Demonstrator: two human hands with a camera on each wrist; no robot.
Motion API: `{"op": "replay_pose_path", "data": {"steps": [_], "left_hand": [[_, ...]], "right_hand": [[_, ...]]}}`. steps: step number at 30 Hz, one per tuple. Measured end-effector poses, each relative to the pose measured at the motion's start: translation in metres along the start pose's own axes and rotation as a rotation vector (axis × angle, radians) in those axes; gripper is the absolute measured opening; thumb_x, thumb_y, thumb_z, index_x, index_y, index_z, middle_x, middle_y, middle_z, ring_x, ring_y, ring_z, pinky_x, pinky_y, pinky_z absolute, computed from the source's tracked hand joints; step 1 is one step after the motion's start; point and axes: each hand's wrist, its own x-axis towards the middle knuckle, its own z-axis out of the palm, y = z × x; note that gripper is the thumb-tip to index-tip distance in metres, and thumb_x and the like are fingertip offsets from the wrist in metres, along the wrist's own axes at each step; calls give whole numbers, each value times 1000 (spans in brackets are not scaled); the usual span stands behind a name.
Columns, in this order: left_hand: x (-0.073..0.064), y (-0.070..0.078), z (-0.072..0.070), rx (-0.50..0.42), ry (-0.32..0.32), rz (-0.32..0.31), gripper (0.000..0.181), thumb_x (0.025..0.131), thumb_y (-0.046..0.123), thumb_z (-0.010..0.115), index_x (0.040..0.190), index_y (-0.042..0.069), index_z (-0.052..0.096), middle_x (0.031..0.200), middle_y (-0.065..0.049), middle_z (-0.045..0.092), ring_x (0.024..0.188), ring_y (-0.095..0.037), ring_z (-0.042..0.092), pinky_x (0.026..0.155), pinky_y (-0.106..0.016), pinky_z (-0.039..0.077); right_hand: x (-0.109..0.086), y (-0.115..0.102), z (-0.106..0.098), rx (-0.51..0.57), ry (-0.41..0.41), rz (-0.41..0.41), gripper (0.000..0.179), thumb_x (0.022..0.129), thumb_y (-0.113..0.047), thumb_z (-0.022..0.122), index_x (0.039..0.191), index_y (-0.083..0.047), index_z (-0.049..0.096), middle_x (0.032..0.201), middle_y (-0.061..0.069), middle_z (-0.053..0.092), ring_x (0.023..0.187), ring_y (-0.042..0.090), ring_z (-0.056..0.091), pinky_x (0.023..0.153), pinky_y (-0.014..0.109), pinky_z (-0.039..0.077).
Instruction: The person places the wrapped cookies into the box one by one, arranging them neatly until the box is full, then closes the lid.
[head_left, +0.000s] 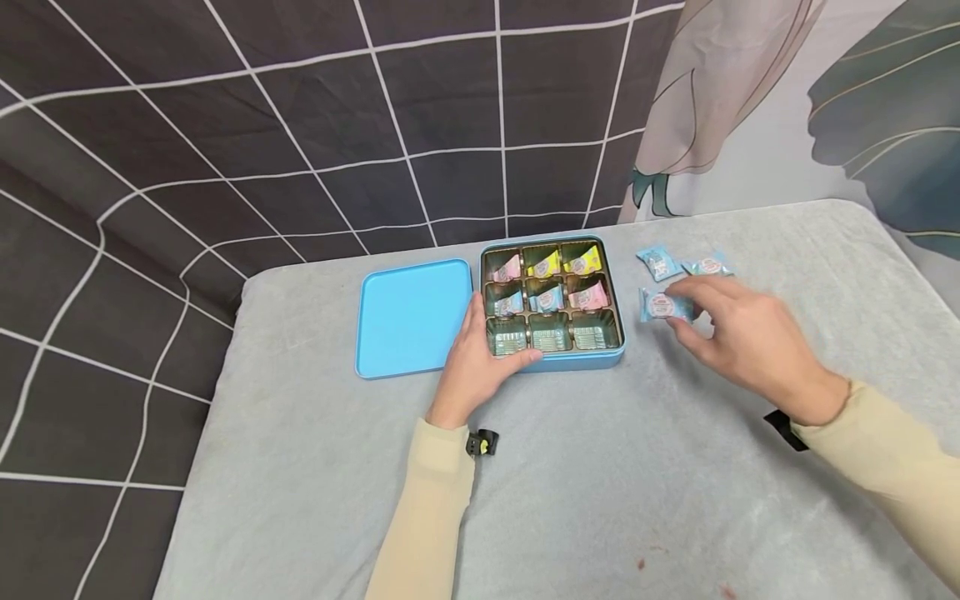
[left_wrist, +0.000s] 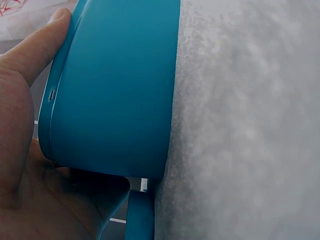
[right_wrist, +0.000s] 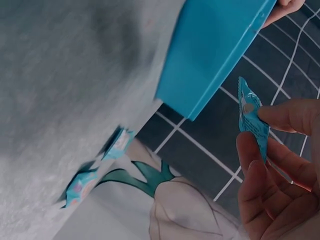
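Blue packet (head_left: 660, 306) pinched in right hand (head_left: 757, 333); corner of blue box (head_left: 570, 362) gripped by left hand (head_left: 476, 358)

The blue packet, a small wrapped piece with a crimped end, is held between the thumb and fingers of the right hand, to the right of the box. In the right wrist view the packet is seen edge-on, clasped at its middle and lower part. Two further blue packets, one nearer the box (head_left: 659, 262) and one farther right (head_left: 708, 264), are seen lying on the desk (head_left: 315, 467) just beyond the right hand.

The near left corner of the box is held by the left hand: the thumb is laid on the front rim, the fingers along the left side. The box is fitted with a gold-toned tray (head_left: 551, 340) divided into three rows of three compartments. In the far row, from left, are seated one pink packet (head_left: 506, 268) and two yellow packets (head_left: 545, 264); in the middle row, two blue ones (head_left: 508, 303) and a pink one (head_left: 588, 297). In the near row, ribbed compartment floors are exposed.

A blue lid (head_left: 415, 317) is laid flat just beside the box, on its left. The desk is covered in grey cloth and is backed by a dark grid-patterned hanging (head_left: 300, 125) and, at right, a pale printed curtain (head_left: 720, 100).
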Motion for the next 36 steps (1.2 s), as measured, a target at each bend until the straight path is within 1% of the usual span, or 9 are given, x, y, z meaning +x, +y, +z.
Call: {"op": "replay_pose_path", "data": {"steps": [3, 6, 11, 16, 24, 31, 36], "left_hand": [[0, 0, 0, 0, -1, -1, 123, 79, 53, 82, 162, 8, 4, 169, -11, 7, 153, -23, 14, 120, -45, 24], [0, 1, 0, -3, -3, -1, 123, 79, 53, 83, 162, 8, 4, 169, -11, 7, 153, -24, 14, 120, -46, 24], [0, 0, 0, -6, -2, -3, 123, 78, 54, 82, 162, 9, 4, 169, -11, 8, 153, -25, 14, 120, -47, 24], [0, -1, 0, -6, 0, -2, 123, 79, 54, 82, 162, 9, 5, 168, -11, 8, 153, -24, 14, 119, -47, 25], [0, 0, 0, -1, -3, 0, 123, 79, 54, 82, 162, 9, 4, 169, -11, 8, 153, -23, 13, 120, -46, 24], [0, -1, 0, 2, 2, 3, 123, 79, 54, 82, 162, 8, 5, 169, -11, 8, 152, -24, 14, 119, -46, 25], [-1, -1, 0, 5, 3, 6, 123, 79, 55, 82, 162, 9, 5, 169, -11, 8, 153, -25, 14, 120, -47, 24]], "right_hand": [[1, -4, 1, 5, -6, -5, 37, 73, -7, 77, 110, -4, 70, 100, 9, 70, 75, 19, 63, 58, 42, 49], [3, -7, 2, 6, -5, -5, 36, 74, -7, 77, 109, -4, 70, 98, 8, 70, 73, 18, 62, 56, 40, 48], [4, -12, 6, 21, -10, 18, 34, 75, -9, 76, 108, -5, 70, 97, 6, 70, 71, 17, 61, 52, 37, 45], [5, -18, 10, 40, -20, 45, 33, 75, -9, 77, 108, -7, 70, 98, 4, 70, 71, 15, 61, 52, 36, 44], [7, -26, 18, 83, -40, 51, 36, 73, -8, 80, 108, -9, 71, 99, 3, 72, 71, 15, 62, 52, 34, 44], [8, -30, 26, 100, -53, 39, 33, 75, -7, 78, 107, -7, 71, 86, 0, 70, 63, 10, 59, 50, 32, 44], [9, -31, 31, 108, -58, 33, 31, 75, -8, 78, 106, -8, 72, 87, 0, 71, 61, 8, 59, 50, 32, 45]]}}
